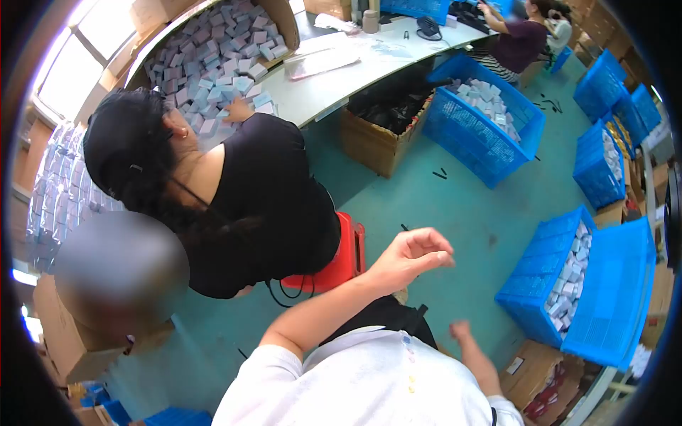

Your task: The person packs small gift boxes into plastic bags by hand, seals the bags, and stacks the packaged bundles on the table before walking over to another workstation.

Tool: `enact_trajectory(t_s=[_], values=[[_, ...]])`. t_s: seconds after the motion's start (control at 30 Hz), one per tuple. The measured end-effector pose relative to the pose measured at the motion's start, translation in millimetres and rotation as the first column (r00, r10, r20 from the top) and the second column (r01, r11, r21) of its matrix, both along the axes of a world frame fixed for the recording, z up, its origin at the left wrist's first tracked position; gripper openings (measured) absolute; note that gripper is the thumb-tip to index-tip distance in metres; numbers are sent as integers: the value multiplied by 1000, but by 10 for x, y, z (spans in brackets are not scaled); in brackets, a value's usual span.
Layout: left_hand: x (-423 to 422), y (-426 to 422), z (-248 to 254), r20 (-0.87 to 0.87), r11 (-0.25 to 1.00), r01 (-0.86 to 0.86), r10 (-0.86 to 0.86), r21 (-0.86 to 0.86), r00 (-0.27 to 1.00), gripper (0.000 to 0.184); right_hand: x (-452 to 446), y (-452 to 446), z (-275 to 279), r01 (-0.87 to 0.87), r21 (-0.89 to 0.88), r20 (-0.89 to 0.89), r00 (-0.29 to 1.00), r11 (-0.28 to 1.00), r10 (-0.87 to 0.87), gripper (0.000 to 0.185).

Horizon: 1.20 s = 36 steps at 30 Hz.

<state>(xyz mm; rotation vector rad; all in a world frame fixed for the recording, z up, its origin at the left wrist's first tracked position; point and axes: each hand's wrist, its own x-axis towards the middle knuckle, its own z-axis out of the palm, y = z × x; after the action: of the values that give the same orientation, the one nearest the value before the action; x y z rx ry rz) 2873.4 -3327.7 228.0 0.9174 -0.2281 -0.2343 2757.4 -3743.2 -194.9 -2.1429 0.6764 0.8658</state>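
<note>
My left hand (419, 257) is raised in front of my white shirt (369, 380), its fingers loosely curled with a gap at the thumb. Nothing shows in it, and it touches no object. Lower down, my right hand (462, 331) hangs at my side, small and smeared, so its fingers cannot be made out. The red stool (347, 248) is just left of my left hand, under a seated co-worker in black (263, 202). That co-worker's hand (238, 111) reaches into a heap of small pale boxes (213, 53) on the table.
Blue crates of small boxes stand on the green floor, one by the table (483, 153) and one at right (522, 284) with its lid (614, 284) hanging open. A carton with black bags (376, 145) stands under the white table (320, 85). Other people sit at the far end.
</note>
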Motion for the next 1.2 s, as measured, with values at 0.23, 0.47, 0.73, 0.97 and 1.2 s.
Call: enact_trajectory(t_s=[0.23,0.47,0.73,0.97,1.2], values=[[814,214,1517,585,921,8,239,-388,775,5,3432,257,449,-62,-59,322,943,996,78,17],[1858,731,1743,498,923,-179,339,-341,798,12,4475,1568,572,-426,93,260,883,900,391,14],[3209,1480,1797,526,901,-257,415,-349,742,16,5443,2361,795,-425,53,-58,902,904,428,16],[4028,1979,1703,497,781,-510,623,-359,604,15,6912,3454,964,-604,210,116,796,769,594,20],[5050,2301,1413,629,644,-657,709,-392,319,11,8034,4989,1887,-942,269,430,305,202,850,19]])
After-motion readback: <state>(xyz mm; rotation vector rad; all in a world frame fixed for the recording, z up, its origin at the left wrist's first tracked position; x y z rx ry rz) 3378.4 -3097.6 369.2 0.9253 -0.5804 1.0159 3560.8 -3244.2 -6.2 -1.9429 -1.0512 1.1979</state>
